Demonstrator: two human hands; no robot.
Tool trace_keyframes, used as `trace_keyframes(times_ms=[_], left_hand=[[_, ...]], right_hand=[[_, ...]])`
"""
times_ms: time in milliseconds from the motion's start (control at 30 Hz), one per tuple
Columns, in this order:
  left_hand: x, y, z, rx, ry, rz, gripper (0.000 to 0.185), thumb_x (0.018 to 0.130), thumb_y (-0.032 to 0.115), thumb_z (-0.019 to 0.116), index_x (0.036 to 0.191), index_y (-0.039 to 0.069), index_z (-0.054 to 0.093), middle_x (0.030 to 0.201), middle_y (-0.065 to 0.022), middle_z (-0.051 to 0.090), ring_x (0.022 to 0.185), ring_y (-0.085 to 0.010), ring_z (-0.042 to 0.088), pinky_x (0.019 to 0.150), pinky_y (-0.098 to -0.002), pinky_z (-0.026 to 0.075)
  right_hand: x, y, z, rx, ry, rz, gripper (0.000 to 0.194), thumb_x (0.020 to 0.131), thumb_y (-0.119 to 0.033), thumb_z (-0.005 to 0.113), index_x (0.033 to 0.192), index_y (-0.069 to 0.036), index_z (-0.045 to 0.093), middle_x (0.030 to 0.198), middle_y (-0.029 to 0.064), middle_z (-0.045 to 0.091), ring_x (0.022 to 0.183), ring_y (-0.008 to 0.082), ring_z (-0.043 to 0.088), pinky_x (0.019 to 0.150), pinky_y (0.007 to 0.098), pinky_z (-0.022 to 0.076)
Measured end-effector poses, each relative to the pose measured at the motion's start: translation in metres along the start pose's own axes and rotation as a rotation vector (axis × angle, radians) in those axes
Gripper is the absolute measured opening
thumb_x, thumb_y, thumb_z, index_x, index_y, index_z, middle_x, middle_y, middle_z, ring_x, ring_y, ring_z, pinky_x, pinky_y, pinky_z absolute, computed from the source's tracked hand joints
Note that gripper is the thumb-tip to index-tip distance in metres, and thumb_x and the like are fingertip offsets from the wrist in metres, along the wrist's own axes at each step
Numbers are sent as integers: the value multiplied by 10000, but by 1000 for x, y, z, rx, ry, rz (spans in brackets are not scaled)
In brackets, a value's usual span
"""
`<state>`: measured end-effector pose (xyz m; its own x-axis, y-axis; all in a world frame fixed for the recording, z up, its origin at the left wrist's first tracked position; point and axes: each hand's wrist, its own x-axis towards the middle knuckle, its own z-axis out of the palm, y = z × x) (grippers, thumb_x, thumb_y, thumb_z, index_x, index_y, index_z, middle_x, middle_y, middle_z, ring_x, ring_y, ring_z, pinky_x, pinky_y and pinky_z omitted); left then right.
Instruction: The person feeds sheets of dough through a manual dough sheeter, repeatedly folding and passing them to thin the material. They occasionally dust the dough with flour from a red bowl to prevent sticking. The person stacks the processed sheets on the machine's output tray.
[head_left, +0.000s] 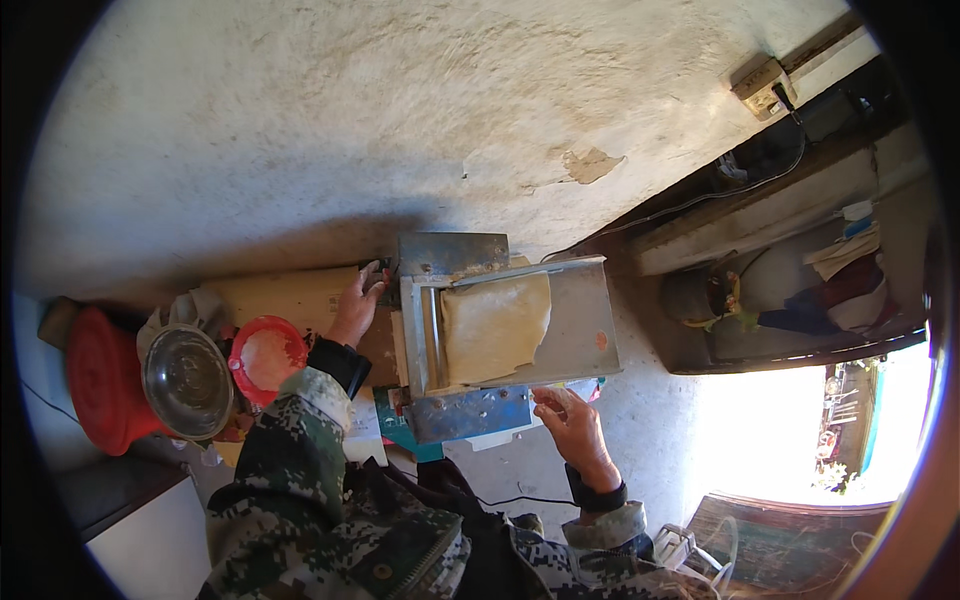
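Observation:
A metal dough sheeter (455, 418) with blue-painted side housings stands in front of me. On its sloping metal tray (577, 330) lies a flat, pale dough sheet (495, 330), one end up against the steel roller (434, 337). My left hand (356, 309) reaches to the machine's far left side, fingertips at a small red-and-black part (386, 274), perhaps a switch or knob; whether they grip it is unclear. Just off the tray's near edge is my right hand (574, 429), loosely curled with thumb and fingers apart and nothing visible in it.
Left of the machine are a red plastic basin (266, 356) with whitish flour-like contents, a metal bowl (187, 382) and a red lidded bucket (105, 382). A plastered wall (300, 135) rises behind. A power socket (763, 88) and cable are at upper right, a wooden surface (787, 540) at lower right.

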<state>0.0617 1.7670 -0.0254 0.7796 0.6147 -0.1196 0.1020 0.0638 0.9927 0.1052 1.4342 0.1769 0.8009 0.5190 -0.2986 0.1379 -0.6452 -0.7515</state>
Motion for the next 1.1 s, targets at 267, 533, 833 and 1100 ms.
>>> trace_keyframes(times_ms=[267, 533, 833, 1100], left_hand=[[1, 7, -5, 578, -1, 438, 320, 862, 49, 553, 1181, 19, 531, 987, -191, 605, 925, -332, 583, 768, -375, 464], [5, 2, 0, 668, 44, 507, 279, 825, 20, 560, 1103, 5, 544, 959, -212, 593, 911, -394, 551, 771, -432, 445], [-11, 36, 0, 652, 81, 352, 251, 878, 72, 537, 1110, -21, 553, 1011, -198, 620, 905, -326, 592, 777, -371, 464], [-64, 140, 61, 93, -392, -157, 289, 935, 91, 451, 1197, -1, 531, 1024, -106, 639, 944, -186, 613, 848, -291, 472]], right_hand=[[-6, 3, 0, -9, 23, 11, 215, 852, -82, 591, 1045, 10, 616, 967, 135, 640, 862, 214, 646, 754, 297, 513], [-3, 0, 0, -30, -11, -43, 211, 851, -76, 586, 1039, 16, 613, 960, 139, 643, 863, 219, 648, 766, 297, 510], [-15, -10, -13, -15, -12, -115, 188, 859, -75, 572, 1021, 10, 614, 929, 138, 642, 841, 212, 645, 761, 293, 502], [-11, 12, -32, 56, 53, -122, 199, 856, -133, 584, 989, 6, 633, 897, 149, 646, 840, 239, 635, 754, 313, 484]])
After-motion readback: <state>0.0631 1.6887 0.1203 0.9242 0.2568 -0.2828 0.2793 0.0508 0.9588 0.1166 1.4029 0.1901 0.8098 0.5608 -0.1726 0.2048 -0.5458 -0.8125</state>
